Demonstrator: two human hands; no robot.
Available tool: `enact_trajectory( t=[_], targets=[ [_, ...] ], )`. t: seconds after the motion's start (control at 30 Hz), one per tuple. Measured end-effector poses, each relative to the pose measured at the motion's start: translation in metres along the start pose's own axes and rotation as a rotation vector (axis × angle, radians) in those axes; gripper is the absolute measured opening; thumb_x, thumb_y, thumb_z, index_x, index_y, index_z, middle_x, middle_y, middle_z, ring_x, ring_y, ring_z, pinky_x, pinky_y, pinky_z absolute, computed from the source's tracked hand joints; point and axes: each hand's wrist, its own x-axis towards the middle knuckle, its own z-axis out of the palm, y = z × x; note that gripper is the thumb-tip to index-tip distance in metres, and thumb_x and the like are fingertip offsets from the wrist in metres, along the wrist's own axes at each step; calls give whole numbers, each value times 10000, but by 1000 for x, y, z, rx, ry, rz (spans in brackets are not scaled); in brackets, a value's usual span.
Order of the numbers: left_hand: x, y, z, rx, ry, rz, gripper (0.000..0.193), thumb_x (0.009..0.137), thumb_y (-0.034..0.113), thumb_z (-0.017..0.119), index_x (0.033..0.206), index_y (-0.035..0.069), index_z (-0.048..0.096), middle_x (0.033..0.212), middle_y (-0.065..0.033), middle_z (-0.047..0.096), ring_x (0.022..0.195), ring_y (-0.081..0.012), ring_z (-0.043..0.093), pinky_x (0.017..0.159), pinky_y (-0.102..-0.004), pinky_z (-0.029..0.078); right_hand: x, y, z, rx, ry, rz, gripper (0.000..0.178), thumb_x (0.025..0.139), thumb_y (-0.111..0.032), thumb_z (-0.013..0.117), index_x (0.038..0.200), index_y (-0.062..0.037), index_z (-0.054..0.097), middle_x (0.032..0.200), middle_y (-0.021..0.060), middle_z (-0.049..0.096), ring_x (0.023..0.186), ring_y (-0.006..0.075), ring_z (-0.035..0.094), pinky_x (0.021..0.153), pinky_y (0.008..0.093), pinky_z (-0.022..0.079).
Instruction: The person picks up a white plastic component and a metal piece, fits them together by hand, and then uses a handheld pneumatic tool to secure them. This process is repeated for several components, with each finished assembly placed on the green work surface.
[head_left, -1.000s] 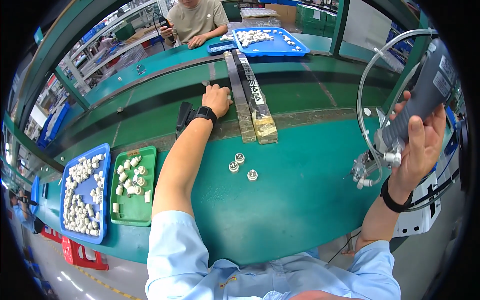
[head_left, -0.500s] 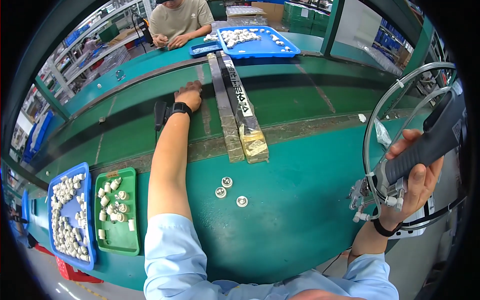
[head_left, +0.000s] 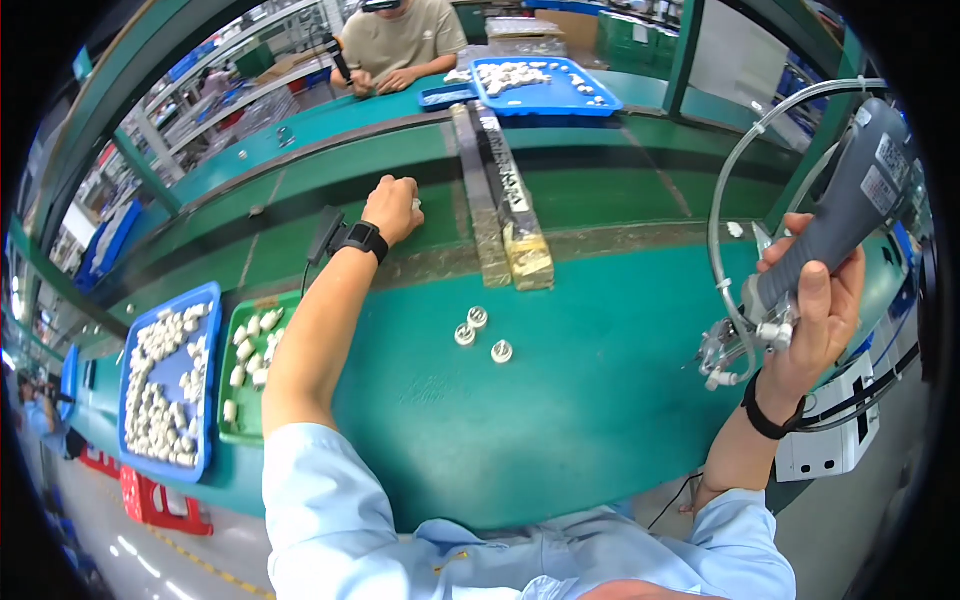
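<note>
My left hand [head_left: 393, 210], with a dark watch on its wrist, is over the green conveyor belt with its fingers curled. A small white part [head_left: 416, 204] shows at the fingertips; most of it is hidden. At the right, my right hand [head_left: 822, 310] grips a dark grey handheld power tool [head_left: 830, 220]. Clear hoses and metal fittings surround the tool's lower end, which hangs above the green table [head_left: 600, 420]. Between my arms lie a round white-and-metal fitting [head_left: 477, 317], a second fitting [head_left: 465, 334] close to it and a third fitting [head_left: 502, 351] slightly apart.
A blue tray [head_left: 211, 400] of white fittings and a green tray [head_left: 240, 436] with several more stand left, the latter partly behind my forearm. Two taped bars [head_left: 487, 235] cross the belt. Opposite, a person [head_left: 405, 45] works beside another blue tray [head_left: 550, 108].
My left hand has drawn back across the belt toward me, and a white part now shows in its fingers. My right hand still holds the tool, now tilted more upright. The whole view has shifted.
</note>
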Motion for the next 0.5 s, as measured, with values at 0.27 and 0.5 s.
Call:
enact_trajectory(
  t=[0.27,0.5],
  targets=[
    [-148,-17,-111,113,172,-62,289,717,123,670,999,67,635,903,-200,624,885,-403,609,779,-457,504,-6,-7,-21,-43,81,-20,482,945,-229,624,1268,86,456,1150,228,611,873,185,640,757,293,527],
    [-213,-35,-133,118,261,-202,272,760,110,660,1024,50,631,924,-176,659,830,-369,657,726,-446,509,-17,-32,-24,-50,280,-248,444,953,-203,606,1244,108,481,1144,236,615,907,249,639,795,335,534]
  ],
)
